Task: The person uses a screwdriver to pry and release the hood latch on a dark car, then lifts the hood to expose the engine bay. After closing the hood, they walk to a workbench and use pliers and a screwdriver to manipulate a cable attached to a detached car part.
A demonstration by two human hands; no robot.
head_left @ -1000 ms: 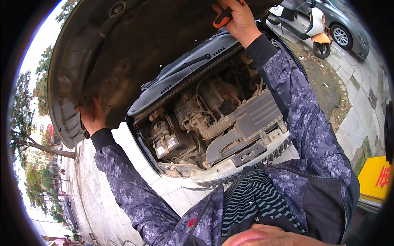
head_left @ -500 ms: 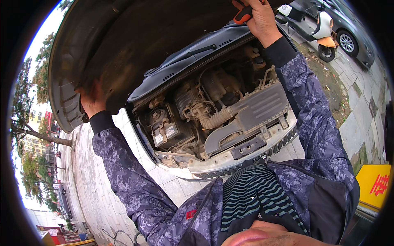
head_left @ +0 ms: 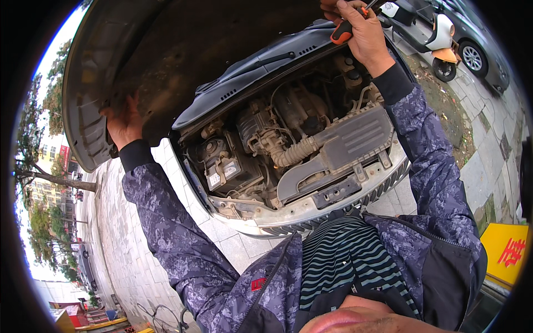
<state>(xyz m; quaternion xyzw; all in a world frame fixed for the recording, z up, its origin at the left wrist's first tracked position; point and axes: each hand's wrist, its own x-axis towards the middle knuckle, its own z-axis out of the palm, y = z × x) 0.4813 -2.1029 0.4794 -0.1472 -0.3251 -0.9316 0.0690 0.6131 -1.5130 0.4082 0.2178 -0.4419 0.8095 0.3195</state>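
A raised dark car hood (head_left: 172,61) spans the upper left, its underside toward me. My left hand (head_left: 125,123) reaches up against that underside near the front edge, with thumb and fingers apart. At the top right, my right hand (head_left: 363,39) is closed around a screwdriver (head_left: 342,32) with an orange and black handle, its metal shaft pointing up and right. The right fingertips lie near the top of the picture, partly hidden. Below and between my arms is the engine bay (head_left: 294,139), with a ribbed intake hose (head_left: 295,153), an air filter box (head_left: 355,136) and a battery (head_left: 223,175).
The windshield wiper (head_left: 272,64) lies beyond the bay. A grille (head_left: 311,222) and light-coloured front edge are close to my body. A scooter (head_left: 441,39) and a grey car (head_left: 480,50) stand at the far right, a yellow sign (head_left: 502,252) at the lower right. Paving (head_left: 127,238) stretches left.
My right hand has moved slightly right and down with the screwdriver, whose shaft now shows. The left hand and the hood's edge have shifted a little up in the picture.
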